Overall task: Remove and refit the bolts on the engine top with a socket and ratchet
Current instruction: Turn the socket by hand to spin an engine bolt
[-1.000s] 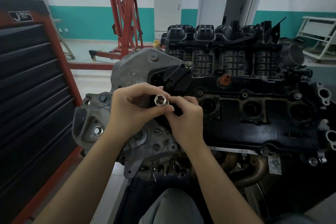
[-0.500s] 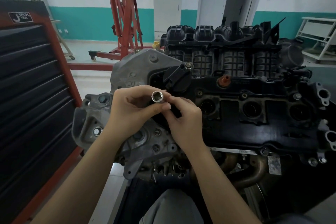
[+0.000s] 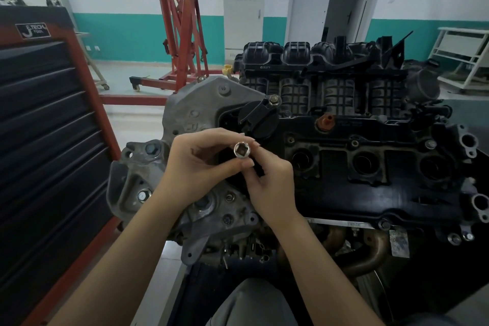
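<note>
I hold a small chrome socket in front of the engine, just below and left of the black oil filler cap on its top cover. My left hand curls round the socket from the left, thumb under it and forefinger over it, and my right hand pinches it from the right with its fingertips; both hands are closed on it, none spread. The socket's long axis runs nearly straight towards my eyes, tilted a little up, so I look into its open end; the recess there shows square. Half a second ago the socket sat a little lower and more to the left against the cap, and the mouth I saw then looked like a hex, so the socket has turned in my fingers; my right fingertips have come up higher along its rim. The engine itself has not shifted. Left of the engine stands a black tool chest with red edging; beyond the engine stand a red engine hoist and a grey cabinet against the teal-banded wall.
</note>
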{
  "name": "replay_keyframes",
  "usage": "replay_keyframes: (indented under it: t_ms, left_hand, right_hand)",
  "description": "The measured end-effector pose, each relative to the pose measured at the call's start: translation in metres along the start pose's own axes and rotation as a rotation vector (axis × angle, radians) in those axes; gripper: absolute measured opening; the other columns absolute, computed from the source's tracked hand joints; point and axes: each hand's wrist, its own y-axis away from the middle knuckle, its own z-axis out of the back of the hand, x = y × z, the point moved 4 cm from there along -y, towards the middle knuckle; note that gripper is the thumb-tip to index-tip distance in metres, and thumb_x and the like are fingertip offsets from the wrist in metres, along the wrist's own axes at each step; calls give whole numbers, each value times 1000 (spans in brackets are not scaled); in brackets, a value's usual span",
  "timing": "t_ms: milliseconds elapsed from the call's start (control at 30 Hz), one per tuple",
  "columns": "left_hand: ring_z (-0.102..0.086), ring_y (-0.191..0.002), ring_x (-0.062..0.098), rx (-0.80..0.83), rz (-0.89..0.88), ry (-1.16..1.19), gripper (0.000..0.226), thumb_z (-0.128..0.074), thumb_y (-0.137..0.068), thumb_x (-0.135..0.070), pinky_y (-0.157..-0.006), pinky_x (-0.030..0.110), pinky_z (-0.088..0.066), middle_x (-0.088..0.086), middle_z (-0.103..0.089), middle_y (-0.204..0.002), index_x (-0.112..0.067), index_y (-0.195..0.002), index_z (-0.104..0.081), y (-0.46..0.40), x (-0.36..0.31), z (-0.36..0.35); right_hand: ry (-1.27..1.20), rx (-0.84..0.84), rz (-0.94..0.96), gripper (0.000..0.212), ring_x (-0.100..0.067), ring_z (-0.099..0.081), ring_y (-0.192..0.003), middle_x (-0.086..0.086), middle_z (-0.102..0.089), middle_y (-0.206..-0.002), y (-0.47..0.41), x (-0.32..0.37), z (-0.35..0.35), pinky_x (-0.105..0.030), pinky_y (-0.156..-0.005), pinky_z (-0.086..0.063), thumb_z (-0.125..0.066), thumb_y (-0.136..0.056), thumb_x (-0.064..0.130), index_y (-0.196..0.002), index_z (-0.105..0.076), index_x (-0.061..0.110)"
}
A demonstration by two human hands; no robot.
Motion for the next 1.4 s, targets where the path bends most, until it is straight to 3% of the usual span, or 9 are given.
replay_keyframes:
  t_ms: [200, 500, 633, 767, 867, 1000, 1133, 1267, 1400]
  left_hand:
    - [-70, -91, 8, -85, -19, -52, 29, -72, -74, -8, -82, 19, -52, -14, -73, -93, -7, -103, -67, 4, -4, 2]
    - [-69, -94, 11, -132, -20, -149, 25, -76, -72, -4, -88, 22, -51, 2, -72, -93, -7, -96, -70, 10, -5, 1]
    - [-69, -88, 4, -277, 35, -167, 23, -75, -71, -11, -81, 15, -51, -6, -72, -87, -11, -94, -71, 13, -6, 0]
    - [-70, -87, 3, -265, 104, -51, 31, -72, -72, -8, -78, 14, -51, -7, -74, -89, -9, -104, -69, 13, -6, -4]
    - [-70, -87, 6, -269, 117, -23, 30, -73, -71, -8, -79, 16, -52, -7, -74, -91, -8, -101, -70, 13, -6, -4]
    - [-71, -82, 5, -391, 136, -22, 27, -77, -67, -5, -75, 14, -52, -6, -73, -88, -3, -93, -73, 16, -4, -3]
    - [-69, -88, 1, -349, 108, -9, 34, -71, -73, -2, -78, 13, -51, -10, -71, -92, -9, -106, -67, 16, -6, -9]
    - [-69, -91, 9, -306, 57, 58, 31, -68, -76, -3, -81, 18, -52, -5, -73, -94, -4, -107, -66, 16, -7, -14]
    - [-70, -84, 10, -404, 31, -10, 27, -75, -70, -7, -78, 20, -52, 1, -72, -88, -11, -96, -69, 17, -8, -13]
  right_hand:
    - [-10, -58, -89, 21, -21, -70, -91, -7, -74, -96, -4, 0, 0, -45, -79, -56, -73, -79, 7, -99, -72, 1]
    - [18, -15, -135, 20, -22, -69, -89, -6, -74, -93, -3, 2, -1, -44, -77, -55, -70, -79, 4, -99, -73, 4]
    - [60, 60, -160, 21, -23, -67, -93, -5, -73, -97, -6, 5, -3, -44, -81, -53, -69, -83, 7, -104, -71, 6]
    - [62, 258, -182, 29, -21, -66, -101, -7, -71, -107, -11, 5, -2, -37, -86, -52, -60, -91, 3, -118, -66, 9]
    - [69, 236, -214, 26, -14, -68, -90, -3, -73, -97, -15, 7, 1, -26, -78, -53, -64, -89, 5, -113, -69, 12]
    - [95, 243, -259, 23, -12, -68, -85, -2, -74, -91, -24, 9, 5, -30, -77, -53, -74, -83, 16, -105, -72, 13]
    - [106, 399, -207, 34, -12, -66, -98, -3, -73, -105, -25, 10, 7, -24, -86, -51, -64, -89, 5, -121, -65, 15]
    - [47, 220, -199, 27, 3, -60, -86, -4, -74, -94, -17, 12, 7, -6, -75, -44, -64, -87, 0, -111, -70, 9]
    - [-61, 19, -225, 19, -3, -66, -90, -3, -74, -94, -7, 8, 4, -11, -79, -49, -69, -84, 1, -102, -73, 6]
